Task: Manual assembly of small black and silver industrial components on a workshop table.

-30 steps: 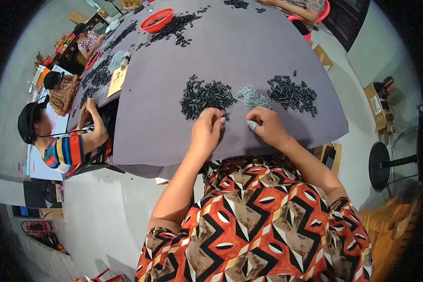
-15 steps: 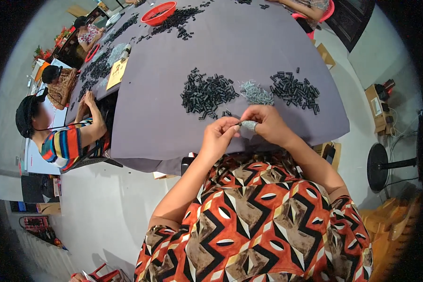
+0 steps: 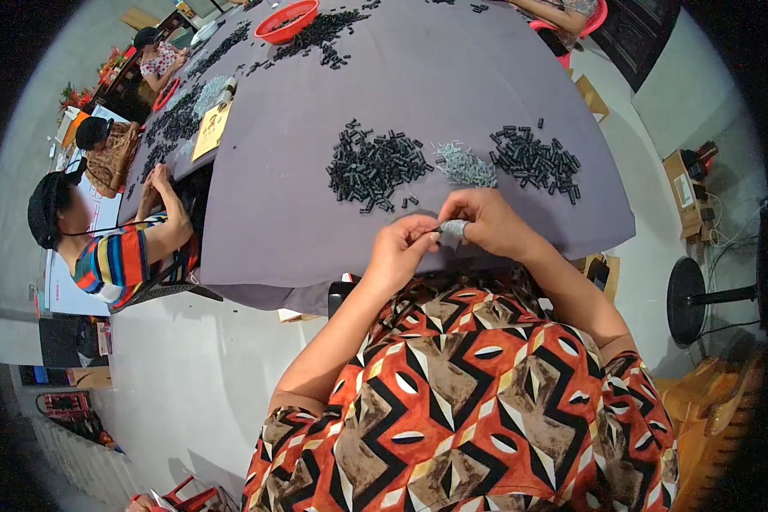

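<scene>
Nearest us is our shirt [image 3: 461, 384], soft cloth printed with angular rust, black, cream and brown shapes. Beyond it, our left hand [image 3: 403, 247] pinches a small dark piece [image 3: 436, 230] at the fingertips. Our right hand [image 3: 489, 226] meets it from the other side, fingers curled in; we cannot tell whether it grips too. The piece lies between the hands, to the right of the left fingers and to the left of the right ones, closer to the left. The fingers cover too much for us to read its long axis. A crinkled grey wrap [image 3: 454, 229] sheathes a right digit, probably the thumb.

Just beyond our hands, two loose pieces [image 3: 410, 202] rest near the left pile [image 3: 375, 166] of stubby black cylinders, smooth and probably plastic. The grey pile [image 3: 465, 164], thin pale slivers, sits between that and the right pile [image 3: 535, 162], black cylinders again. Matte grey-violet cloth [image 3: 290, 213] lies under everything. Farther off stands a round red bowl [image 3: 286, 40], glossy and shallow.
</scene>
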### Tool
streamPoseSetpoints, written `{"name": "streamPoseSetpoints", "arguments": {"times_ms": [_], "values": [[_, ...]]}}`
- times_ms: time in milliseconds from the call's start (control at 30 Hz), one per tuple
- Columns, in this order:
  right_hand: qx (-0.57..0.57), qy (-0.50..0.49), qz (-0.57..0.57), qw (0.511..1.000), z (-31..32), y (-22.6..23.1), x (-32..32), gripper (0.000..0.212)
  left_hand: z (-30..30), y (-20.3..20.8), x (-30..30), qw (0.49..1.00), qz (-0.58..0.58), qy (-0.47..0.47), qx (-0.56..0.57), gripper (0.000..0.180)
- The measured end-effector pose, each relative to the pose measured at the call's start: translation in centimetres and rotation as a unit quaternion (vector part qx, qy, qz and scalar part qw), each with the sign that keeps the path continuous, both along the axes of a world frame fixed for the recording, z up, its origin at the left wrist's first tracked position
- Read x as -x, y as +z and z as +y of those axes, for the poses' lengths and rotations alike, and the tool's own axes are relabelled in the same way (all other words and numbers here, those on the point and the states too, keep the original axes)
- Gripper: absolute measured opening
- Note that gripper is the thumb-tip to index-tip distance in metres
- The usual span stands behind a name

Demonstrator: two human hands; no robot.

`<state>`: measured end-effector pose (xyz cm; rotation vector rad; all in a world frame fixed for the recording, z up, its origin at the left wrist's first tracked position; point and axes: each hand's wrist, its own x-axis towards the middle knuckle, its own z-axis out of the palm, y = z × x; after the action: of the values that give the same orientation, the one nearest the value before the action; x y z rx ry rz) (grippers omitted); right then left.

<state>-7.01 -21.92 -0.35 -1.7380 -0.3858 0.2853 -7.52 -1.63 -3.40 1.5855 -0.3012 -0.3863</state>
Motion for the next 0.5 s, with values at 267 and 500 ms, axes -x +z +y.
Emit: {"name": "streamPoseSetpoints", "arguments": {"times_ms": [267,500], "values": [[-0.024,-0.023,-0.006,0.999,0.3,0.1,0.1,0.006,0.1,0.9,-0.4,0.997,0.02,0.006,0.074,0.012],[0.0,-0.022,-0.058,0.998,0.6,-0.1,0.0,0.008,-0.3,1.6,-0.2,0.996,0.011,0.006,0.094,0.012]]}}
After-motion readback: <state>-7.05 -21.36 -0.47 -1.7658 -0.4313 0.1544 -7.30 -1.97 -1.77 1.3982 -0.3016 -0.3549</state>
